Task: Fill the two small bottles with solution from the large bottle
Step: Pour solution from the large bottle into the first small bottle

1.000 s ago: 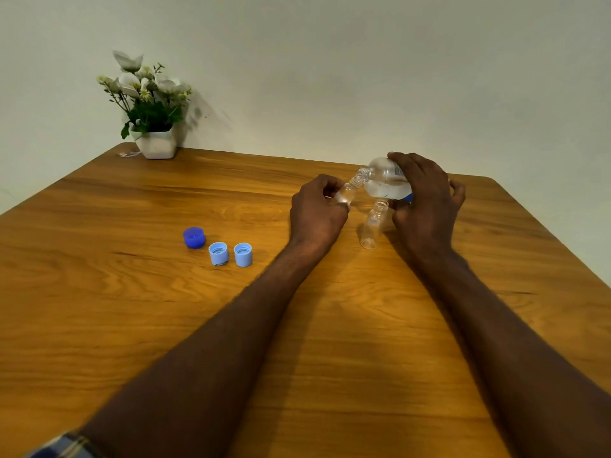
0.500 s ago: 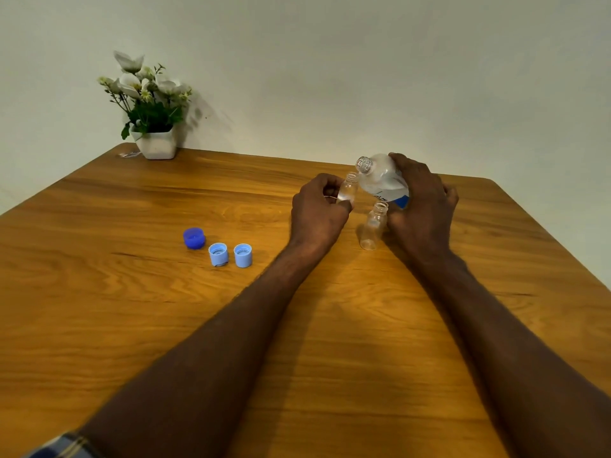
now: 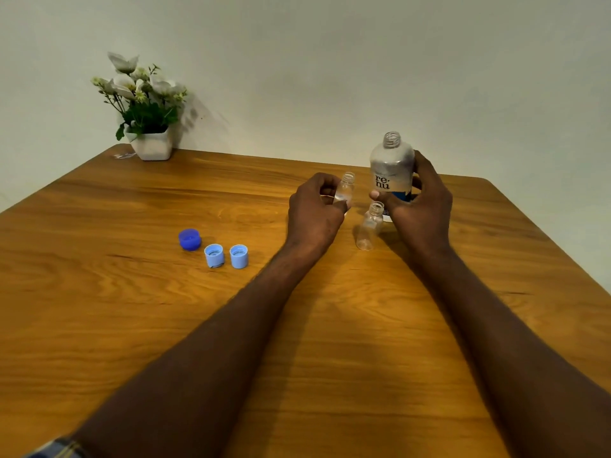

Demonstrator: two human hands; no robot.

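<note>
My right hand [image 3: 420, 206] grips the large clear bottle [image 3: 391, 166], which stands upright with its neck open and a white and blue label facing me. My left hand [image 3: 314, 213] holds one small clear bottle [image 3: 344, 190] upright, its open mouth up and some liquid in it. A second small clear bottle [image 3: 369, 226] stands uncapped on the wooden table [image 3: 132, 309] between my hands, just below the large bottle, and it looks empty.
Left of my hands lie a dark blue cap [image 3: 189, 239] and two light blue caps [image 3: 214, 255] [image 3: 238, 256], open sides up. A white pot of flowers [image 3: 148, 127] stands at the table's far left corner against the wall.
My right hand has swung the large bottle from tilted over the small bottle's mouth back to upright. The small bottle in my left hand has been straightened.
</note>
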